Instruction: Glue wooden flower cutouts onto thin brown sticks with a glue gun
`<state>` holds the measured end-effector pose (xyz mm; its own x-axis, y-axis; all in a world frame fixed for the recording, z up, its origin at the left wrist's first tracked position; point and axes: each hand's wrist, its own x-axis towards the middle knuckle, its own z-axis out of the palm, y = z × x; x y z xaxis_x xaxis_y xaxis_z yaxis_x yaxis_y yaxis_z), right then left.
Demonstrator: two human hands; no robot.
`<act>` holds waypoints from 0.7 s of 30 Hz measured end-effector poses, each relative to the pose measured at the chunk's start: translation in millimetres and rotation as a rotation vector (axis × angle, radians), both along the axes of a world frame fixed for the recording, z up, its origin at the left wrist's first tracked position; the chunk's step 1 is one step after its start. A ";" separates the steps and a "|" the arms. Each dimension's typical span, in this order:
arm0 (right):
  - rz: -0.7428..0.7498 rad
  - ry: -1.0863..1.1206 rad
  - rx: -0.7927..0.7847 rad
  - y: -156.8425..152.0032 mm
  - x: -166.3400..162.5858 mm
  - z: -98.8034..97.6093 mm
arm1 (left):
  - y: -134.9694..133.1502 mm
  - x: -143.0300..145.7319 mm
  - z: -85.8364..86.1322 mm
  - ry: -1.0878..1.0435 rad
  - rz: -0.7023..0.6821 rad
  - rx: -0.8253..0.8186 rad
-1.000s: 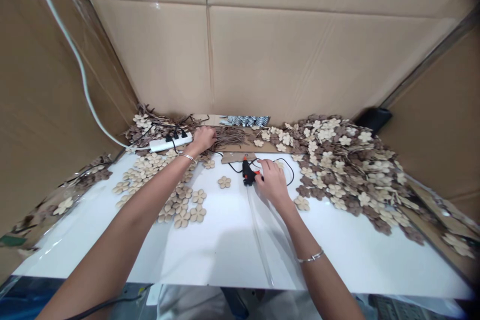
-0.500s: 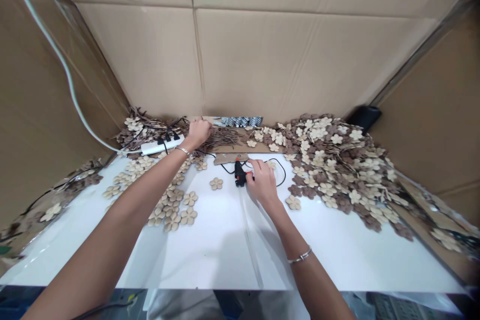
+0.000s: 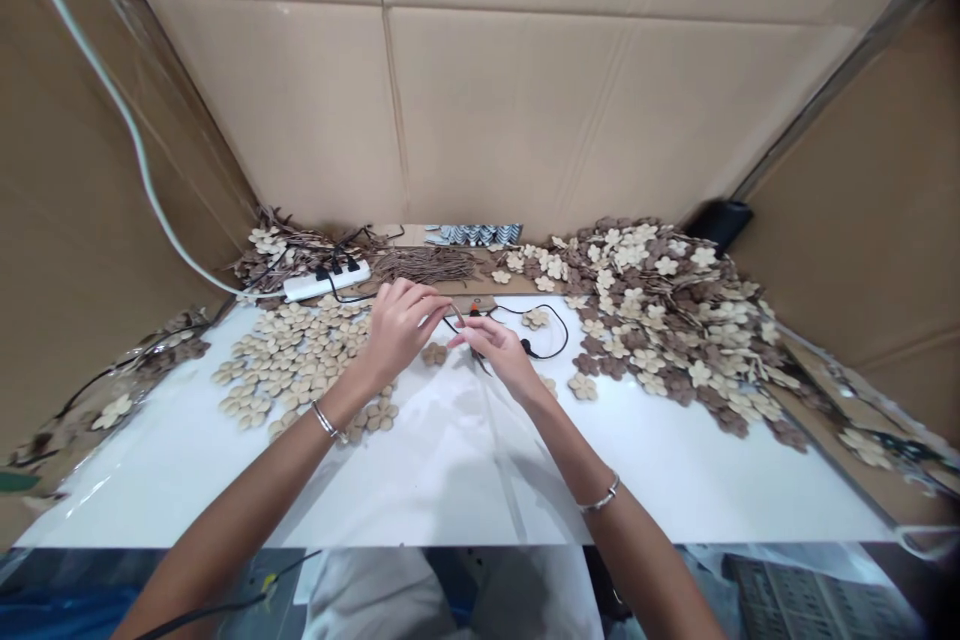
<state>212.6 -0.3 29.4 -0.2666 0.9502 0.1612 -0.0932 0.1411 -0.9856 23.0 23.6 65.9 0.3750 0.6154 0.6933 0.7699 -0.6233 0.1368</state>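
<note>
My left hand [image 3: 407,322] is closed in a pinch on one end of a thin brown twig [image 3: 458,314] above the middle of the white table. My right hand [image 3: 501,352] pinches the same twig from the other side, fingertips close to the left ones. Below and behind them lies a black glue gun [image 3: 474,309], mostly hidden by the right hand, with only its orange tip clear. A single beige felt flower [image 3: 434,353] rests under the hands. Further back is a pile of brown twigs [image 3: 424,265].
Beige flowers [image 3: 300,350] spread over the left of the table. A big heap of beige and brown flowers [image 3: 660,310] covers the right. A white power strip [image 3: 328,281] with black plugs sits back left; a black cable [image 3: 568,330] loops behind my right hand. Cardboard walls [image 3: 487,110] enclose the table.
My left hand has come back from the twig pile toward the middle with a twig. My right hand has left the glue gun's side and moved left to meet it.
</note>
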 end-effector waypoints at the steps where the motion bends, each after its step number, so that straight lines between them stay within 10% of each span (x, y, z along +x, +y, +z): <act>1: 0.028 0.017 -0.030 -1.4 -1.6 -0.2 | -2.7 -2.1 -2.6 -0.008 0.011 0.002; 21: 0.128 0.131 -0.166 -1.8 -10.6 -21.0 | -31.6 -11.0 -46.4 -0.004 -0.045 -0.049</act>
<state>202.0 -2.1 8.4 -0.3735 0.9264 0.0472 -0.2288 -0.0427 -0.9725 12.1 -8.0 19.5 0.4007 0.6310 0.6643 0.7405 -0.6500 0.1708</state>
